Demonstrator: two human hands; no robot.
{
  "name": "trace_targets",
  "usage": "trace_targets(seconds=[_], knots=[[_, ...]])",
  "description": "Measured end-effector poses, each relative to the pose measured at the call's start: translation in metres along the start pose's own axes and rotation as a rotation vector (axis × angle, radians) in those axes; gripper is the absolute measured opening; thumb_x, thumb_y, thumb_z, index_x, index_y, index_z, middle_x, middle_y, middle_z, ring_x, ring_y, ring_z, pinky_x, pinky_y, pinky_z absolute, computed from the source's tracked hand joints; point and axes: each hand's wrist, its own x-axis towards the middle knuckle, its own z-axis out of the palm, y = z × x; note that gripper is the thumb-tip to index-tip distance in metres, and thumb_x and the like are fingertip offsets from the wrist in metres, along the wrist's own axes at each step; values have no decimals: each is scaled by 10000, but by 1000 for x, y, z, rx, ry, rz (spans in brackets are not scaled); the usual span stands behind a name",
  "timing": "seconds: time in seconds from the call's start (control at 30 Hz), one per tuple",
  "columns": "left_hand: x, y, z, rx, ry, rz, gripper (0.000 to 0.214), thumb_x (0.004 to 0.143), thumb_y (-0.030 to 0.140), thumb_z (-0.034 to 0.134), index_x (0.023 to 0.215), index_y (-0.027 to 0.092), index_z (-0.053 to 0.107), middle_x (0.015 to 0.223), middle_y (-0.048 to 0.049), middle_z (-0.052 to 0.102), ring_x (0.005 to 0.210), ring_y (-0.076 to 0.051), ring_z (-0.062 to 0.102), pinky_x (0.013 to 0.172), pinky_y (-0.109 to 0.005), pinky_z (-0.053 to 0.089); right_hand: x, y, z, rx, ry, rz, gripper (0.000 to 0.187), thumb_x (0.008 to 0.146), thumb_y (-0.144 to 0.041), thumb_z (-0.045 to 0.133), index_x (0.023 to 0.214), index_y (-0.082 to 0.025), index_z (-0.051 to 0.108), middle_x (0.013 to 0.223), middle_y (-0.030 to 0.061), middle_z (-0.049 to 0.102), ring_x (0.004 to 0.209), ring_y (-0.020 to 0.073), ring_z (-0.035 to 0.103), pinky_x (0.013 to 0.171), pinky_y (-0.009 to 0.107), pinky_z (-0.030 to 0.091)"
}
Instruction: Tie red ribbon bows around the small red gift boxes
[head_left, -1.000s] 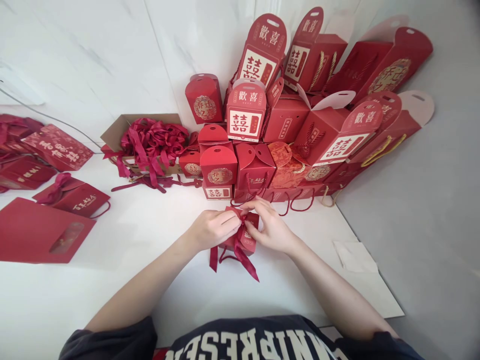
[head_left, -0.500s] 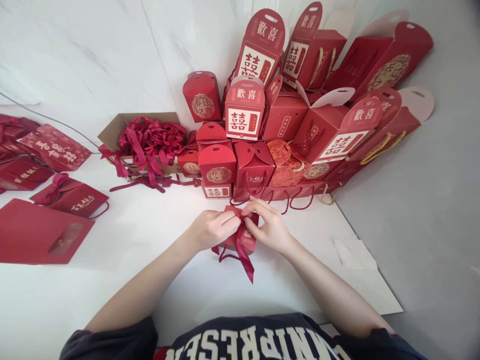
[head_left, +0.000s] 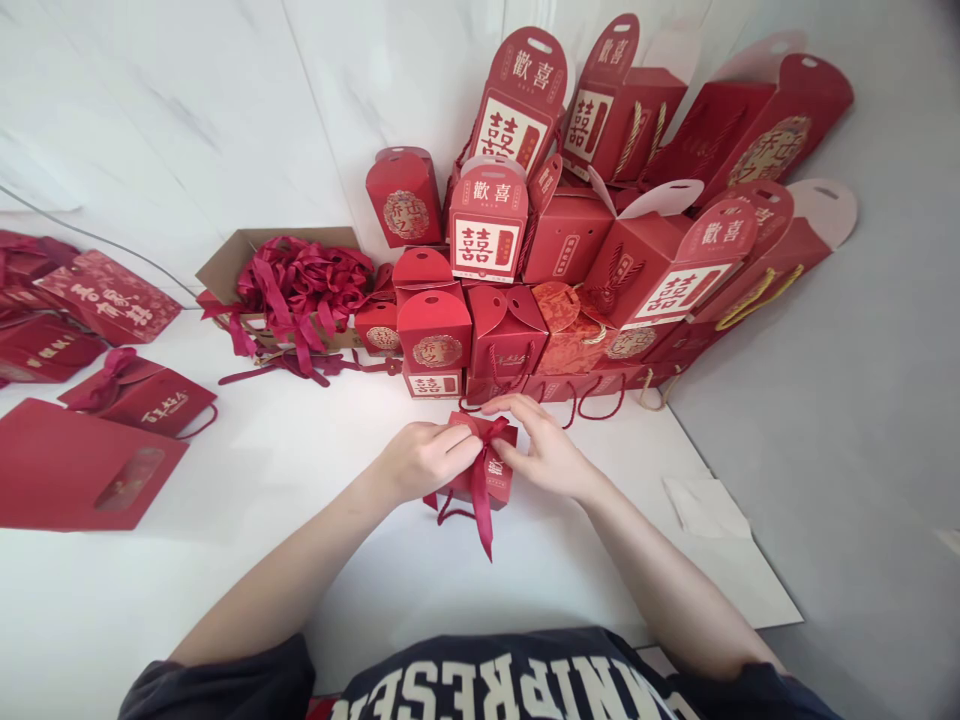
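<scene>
A small red gift box (head_left: 499,483) with printed characters stands on the white table in front of me. A dark red ribbon (head_left: 481,500) is knotted on its top, with a small loop up by the knot and a long tail down the front. My left hand (head_left: 426,458) is closed at the box's left side, thumb and fingertips pinching the ribbon by the knot. My right hand (head_left: 541,447) lies at the right side, its fingers stretched and parted from the thumb, whose tip touches near the knot. A rope handle (head_left: 454,513) hangs at the box's front.
Stacked red gift boxes (head_left: 487,235) stand along the wall behind my hands. A cardboard box (head_left: 219,262) heaped with ribbons (head_left: 304,285) sits back left. More red boxes (head_left: 142,395) lie at far left, and white paper (head_left: 705,505) lies by the right table edge.
My right fingers have parted and drawn back slightly from the ribbon, showing a loop at the knot. The ribbon's tail has swung a little left. My left hand stays nearly still.
</scene>
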Motion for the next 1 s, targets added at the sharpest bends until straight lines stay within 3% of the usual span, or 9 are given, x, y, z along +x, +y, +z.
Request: trace_targets(seconds=[0.17,0.27,0.33,0.4,0.53,0.63,0.73,0.9,1.0], knots=[[1,1,0,-17,-3,1,214,869,94,536,677,174,485,598,41,482,502,-92,446,475,-246,370,-3,-3,10,155,134,120,189,819,-83,515,925,-210,605,914,24,656,876,188,609,830,340,471],[1,1,0,-16,-18,-3,208,869,95,538,682,173,493,599,41,482,504,-95,440,477,-251,369,-4,-4,12,325,110,173,129,868,-144,504,954,-207,576,939,29,651,892,173,615,822,313,477],[1,1,0,-18,-15,-7,207,868,98,541,682,173,492,601,42,483,503,-95,440,478,-253,368,-4,-3,9,317,100,153,119,887,-153,478,964,-207,552,947,33,647,894,168,617,803,300,479],[1,1,-1,-26,-11,-12,202,869,93,534,688,173,493,602,43,485,500,-93,439,478,-253,365,-4,0,5,85,170,66,121,866,-128,487,935,-207,547,909,34,642,868,173,605,777,300,467],[0,2,-1,-47,-25,-20,181,872,75,509,720,173,502,622,42,502,507,-90,451,479,-252,357,-7,7,-12,-683,302,-144,147,813,-79,522,835,-205,593,743,37,602,809,210,548,761,346,405],[-1,2,0,-37,-31,-14,158,861,75,524,738,172,510,630,40,509,518,-92,461,477,-256,348,-8,8,-26,-885,365,-71,163,814,-69,509,802,-199,606,724,50,572,773,223,516,705,349,395],[-2,2,-1,-28,-30,-3,152,863,67,522,750,169,511,643,37,530,529,-90,480,483,-257,345,-9,3,-36,-640,302,8,166,809,-67,493,794,-197,596,831,67,582,844,231,534,749,350,440],[1,3,-4,-25,-36,37,115,865,53,523,828,157,556,666,28,578,560,-99,540,491,-258,359,-6,1,-31,-29,-29,68,199,937,-198,447,1090,-224,572,1285,94,551,1226,233,491,1041,412,381],[3,3,-5,-29,-35,33,104,875,77,530,821,162,559,653,31,574,555,-102,538,490,-262,365,-5,9,-28,173,-135,154,123,911,-337,571,899,-215,578,1304,93,561,1209,237,520,1043,416,375]])
